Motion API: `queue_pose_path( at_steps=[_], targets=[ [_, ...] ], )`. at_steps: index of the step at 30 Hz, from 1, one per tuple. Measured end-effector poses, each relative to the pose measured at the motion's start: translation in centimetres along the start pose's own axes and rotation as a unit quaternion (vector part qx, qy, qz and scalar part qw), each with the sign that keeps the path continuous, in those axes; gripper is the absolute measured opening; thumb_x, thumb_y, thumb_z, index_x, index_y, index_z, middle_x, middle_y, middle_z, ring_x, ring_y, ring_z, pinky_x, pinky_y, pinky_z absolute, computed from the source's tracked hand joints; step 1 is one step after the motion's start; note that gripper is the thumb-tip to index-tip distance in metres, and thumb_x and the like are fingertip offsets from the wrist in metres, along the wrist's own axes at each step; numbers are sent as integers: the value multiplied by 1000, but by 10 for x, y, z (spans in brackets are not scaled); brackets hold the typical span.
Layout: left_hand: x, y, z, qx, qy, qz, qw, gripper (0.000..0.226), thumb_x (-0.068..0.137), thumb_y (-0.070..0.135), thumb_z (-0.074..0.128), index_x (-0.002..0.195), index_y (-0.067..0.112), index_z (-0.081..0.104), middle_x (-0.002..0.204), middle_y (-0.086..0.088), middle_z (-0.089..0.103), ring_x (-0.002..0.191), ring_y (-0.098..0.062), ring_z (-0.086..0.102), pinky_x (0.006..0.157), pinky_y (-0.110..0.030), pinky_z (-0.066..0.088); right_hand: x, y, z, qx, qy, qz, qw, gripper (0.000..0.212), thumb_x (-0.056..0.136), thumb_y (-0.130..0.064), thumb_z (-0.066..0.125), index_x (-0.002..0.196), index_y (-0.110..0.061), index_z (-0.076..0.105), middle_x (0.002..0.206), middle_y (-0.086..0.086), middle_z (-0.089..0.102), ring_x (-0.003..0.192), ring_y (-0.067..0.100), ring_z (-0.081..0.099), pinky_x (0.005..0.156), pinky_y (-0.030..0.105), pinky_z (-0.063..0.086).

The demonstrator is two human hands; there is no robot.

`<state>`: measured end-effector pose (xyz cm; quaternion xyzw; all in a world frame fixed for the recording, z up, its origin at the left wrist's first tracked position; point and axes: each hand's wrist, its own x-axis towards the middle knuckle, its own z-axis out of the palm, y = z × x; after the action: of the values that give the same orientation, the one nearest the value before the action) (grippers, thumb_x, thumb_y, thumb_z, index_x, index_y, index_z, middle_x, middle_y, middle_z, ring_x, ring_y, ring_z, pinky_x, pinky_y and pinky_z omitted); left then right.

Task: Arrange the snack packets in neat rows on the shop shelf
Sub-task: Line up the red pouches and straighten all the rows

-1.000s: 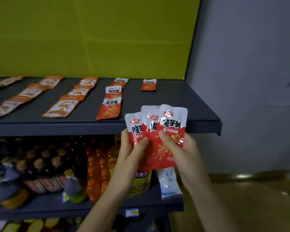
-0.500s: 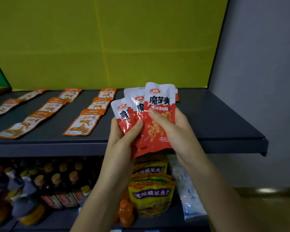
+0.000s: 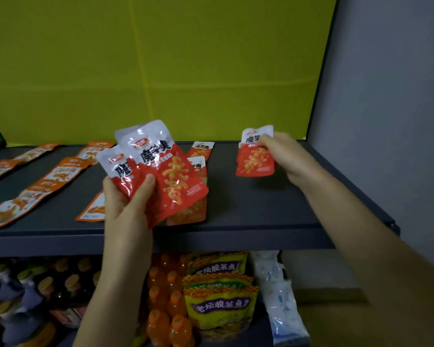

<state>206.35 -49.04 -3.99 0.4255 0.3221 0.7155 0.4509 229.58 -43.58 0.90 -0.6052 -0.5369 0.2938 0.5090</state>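
1. Up at the back, the yellow panel [image 3: 186,71] fills most of the view, nothing going on there
2. Next is the dark shelf [image 3: 261,204]; its right half is bare board, and I'd guess the next row goes there
3. Down below there's just stock: orange bottles [image 3: 166,309] and yellow bags [image 3: 221,304]
4. On the left of the shelf, orange packets [image 3: 48,181] lie in lanes running front to back, with a red column [image 3: 202,149] mid-shelf, partly hidden
5. The left hand [image 3: 125,204] grips a fan of red packets [image 3: 166,171], thumb across the front, over the front-middle of the shelf
6. The right hand [image 3: 288,156], well apart from the left, pinches a single packet [image 3: 254,159] by its right edge over the back right; can't tell if it touches the board yet
7. What matters: that packet's long axis runs front to back, white top toward the panel, same as the column to its left, so the right hand is nearer the bare lane
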Motion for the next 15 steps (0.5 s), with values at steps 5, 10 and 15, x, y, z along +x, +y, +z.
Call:
queue_pose_path(
  at_steps=[5, 10, 15],
  targets=[
    [4, -3, 3, 4, -3, -16, 1000, 30, 88, 11, 56, 115, 25, 53, 92, 15, 73, 84, -4, 70, 57, -19, 54, 20, 33, 2, -150, -14, 21, 988, 16, 85, -25, 58, 77, -11, 60, 82, 13, 62, 76, 19, 52, 63, 29, 31],
    [7, -9, 11, 16, -16, -31, 999, 25, 88, 13, 57, 107, 30, 56, 92, 15, 73, 84, -5, 70, 58, -20, 55, 23, 45, 1, -263, -7, 9, 965, 26, 86, -37, 54, 80, -12, 58, 97, 9, 67, 94, 28, 59, 70, 32, 37],
    [5, -13, 20, 23, -41, -51, 998, 33, 87, 15, 57, 118, 25, 53, 90, 14, 73, 80, -6, 71, 53, -22, 54, 26, 47, -1, -347, -16, 6, 938, 34, 88, -45, 50, 64, -25, 39, 112, 8, 65, 106, 31, 56, 76, 33, 35]
  ],
)
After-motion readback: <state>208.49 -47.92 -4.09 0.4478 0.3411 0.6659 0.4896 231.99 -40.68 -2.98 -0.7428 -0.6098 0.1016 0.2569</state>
